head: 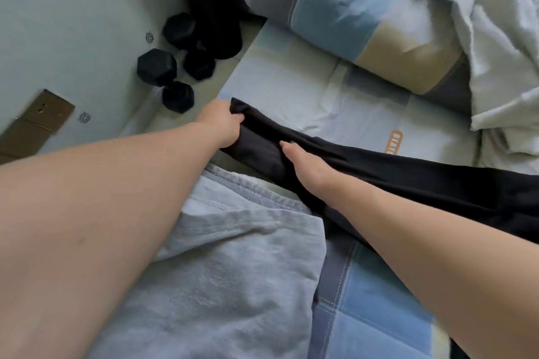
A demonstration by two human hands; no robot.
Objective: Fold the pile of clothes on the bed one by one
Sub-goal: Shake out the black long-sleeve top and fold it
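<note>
long black cloth garment [408,172] lies stretched in a narrow band across the bed, from centre-left of the frame to the right edge, on the patchwork sheet of blue, grey and tan squares [306,87]
left hand [223,122] clenched round the garment's left end, fingers curled into the cloth, right at the bed edge
right hand [309,167] released, fingers straight, palm flat on the black cloth just right of the left hand
pale grey fleecy garment [233,271] lower centre, under the left forearm, its ribbed hem touching the black one
matching patchwork pillow [350,9] top centre; crumpled white blanket [495,23] upper right
small orange label [395,141] on the sheet just above the black band
black hex dumbbells [157,67] on the pale floor [73,23] upper left, brown cardboard piece [38,119] at left edge
</note>
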